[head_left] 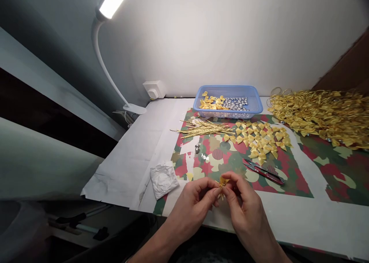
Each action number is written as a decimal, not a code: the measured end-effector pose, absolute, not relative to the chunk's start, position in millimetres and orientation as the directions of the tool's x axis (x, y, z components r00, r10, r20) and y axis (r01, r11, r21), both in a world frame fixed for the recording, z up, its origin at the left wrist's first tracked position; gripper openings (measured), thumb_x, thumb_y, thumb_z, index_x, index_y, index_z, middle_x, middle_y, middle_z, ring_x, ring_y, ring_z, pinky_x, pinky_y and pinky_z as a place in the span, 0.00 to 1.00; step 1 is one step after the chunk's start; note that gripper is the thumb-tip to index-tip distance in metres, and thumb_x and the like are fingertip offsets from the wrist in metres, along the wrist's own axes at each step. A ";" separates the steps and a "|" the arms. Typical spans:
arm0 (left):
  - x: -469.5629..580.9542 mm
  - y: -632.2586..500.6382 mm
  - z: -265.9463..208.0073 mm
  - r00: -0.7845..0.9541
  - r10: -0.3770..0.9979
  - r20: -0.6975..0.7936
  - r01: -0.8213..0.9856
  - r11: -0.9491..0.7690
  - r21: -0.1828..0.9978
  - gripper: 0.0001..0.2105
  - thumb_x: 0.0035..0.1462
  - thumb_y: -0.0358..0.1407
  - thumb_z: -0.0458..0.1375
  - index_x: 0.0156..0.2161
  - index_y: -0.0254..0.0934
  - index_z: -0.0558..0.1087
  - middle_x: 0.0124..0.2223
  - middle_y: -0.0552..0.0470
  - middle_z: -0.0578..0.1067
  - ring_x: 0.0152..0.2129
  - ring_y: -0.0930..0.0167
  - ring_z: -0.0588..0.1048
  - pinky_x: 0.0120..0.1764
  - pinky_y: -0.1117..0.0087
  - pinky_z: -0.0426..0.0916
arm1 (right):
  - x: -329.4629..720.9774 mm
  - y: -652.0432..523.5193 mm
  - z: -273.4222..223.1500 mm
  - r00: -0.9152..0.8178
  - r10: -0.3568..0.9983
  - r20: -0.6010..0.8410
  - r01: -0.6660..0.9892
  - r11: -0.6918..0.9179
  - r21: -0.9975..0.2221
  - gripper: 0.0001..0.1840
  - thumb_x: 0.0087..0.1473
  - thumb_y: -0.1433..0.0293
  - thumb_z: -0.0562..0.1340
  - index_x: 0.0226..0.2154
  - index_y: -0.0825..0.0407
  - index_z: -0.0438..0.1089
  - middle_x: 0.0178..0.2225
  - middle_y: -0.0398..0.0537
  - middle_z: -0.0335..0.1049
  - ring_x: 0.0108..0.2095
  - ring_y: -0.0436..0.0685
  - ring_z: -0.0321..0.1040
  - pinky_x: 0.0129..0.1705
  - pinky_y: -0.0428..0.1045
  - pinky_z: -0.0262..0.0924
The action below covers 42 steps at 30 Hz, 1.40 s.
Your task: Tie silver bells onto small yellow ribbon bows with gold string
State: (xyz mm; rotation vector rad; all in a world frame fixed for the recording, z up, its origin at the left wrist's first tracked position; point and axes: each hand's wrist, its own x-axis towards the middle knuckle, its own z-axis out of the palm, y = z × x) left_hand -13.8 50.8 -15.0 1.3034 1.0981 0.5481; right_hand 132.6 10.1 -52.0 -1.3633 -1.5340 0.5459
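Note:
Close to the table's front edge, my left hand (197,199) and my right hand (245,201) meet fingertip to fingertip. Between them is a small yellow ribbon bow (223,181), pinched from both sides, with thin golden ends poking out below. My fingers cover most of it, so its middle is hard to make out. Beyond my right hand lie thread snips (265,172) with red and dark handles. Several more yellow bows (259,138) are spread on the camouflage-patterned sheet (230,159). Left of those, gold cords (206,128) lie in a loose bundle.
A blue basket (256,111) at the wall holds yellow bows and silver bells. Loose silver bells (197,148) sit left of centre, above a crumpled white tissue (163,179). A big heap of gold corded bows (325,115) fills the right. A lamp (100,59) arches over the left.

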 end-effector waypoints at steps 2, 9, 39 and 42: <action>-14.5 49.3 -13.3 0.440 0.835 -0.330 0.240 0.245 0.939 0.10 0.63 0.38 0.56 0.34 0.34 0.75 0.26 0.55 0.71 0.25 0.73 0.68 0.30 0.73 0.64 | 134.9 10.6 -54.6 0.074 0.908 0.413 0.518 0.318 -0.794 0.10 0.64 0.78 0.52 0.40 0.51 0.66 0.32 0.44 0.67 0.32 0.49 0.68 0.33 0.42 0.64; -13.8 47.9 -9.9 0.391 0.866 -0.311 0.217 0.242 0.946 0.12 0.67 0.42 0.52 0.33 0.38 0.66 0.25 0.56 0.72 0.22 0.74 0.69 0.29 0.73 0.66 | 142.5 11.1 -57.8 -0.013 0.881 0.473 0.620 0.378 -0.687 0.12 0.62 0.81 0.52 0.36 0.51 0.67 0.30 0.45 0.61 0.32 0.55 0.58 0.34 0.49 0.54; -10.8 46.0 -12.6 0.491 0.723 -0.486 -0.129 0.612 0.780 0.14 0.55 0.42 0.66 0.30 0.33 0.69 0.28 0.56 0.64 0.24 0.76 0.55 0.26 0.76 0.51 | 136.0 22.4 -53.5 0.116 0.991 -0.067 -0.065 -0.060 -0.996 0.14 0.65 0.58 0.55 0.35 0.51 0.66 0.22 0.39 0.63 0.20 0.48 0.60 0.20 0.42 0.56; -10.6 45.6 -11.2 0.467 0.716 -0.519 -0.148 0.642 0.753 0.15 0.52 0.42 0.68 0.29 0.34 0.70 0.29 0.56 0.65 0.25 0.76 0.59 0.28 0.77 0.56 | 136.6 21.7 -52.7 0.115 0.991 -0.069 -0.047 -0.064 -0.997 0.13 0.64 0.59 0.56 0.34 0.51 0.66 0.25 0.41 0.66 0.21 0.47 0.59 0.21 0.42 0.55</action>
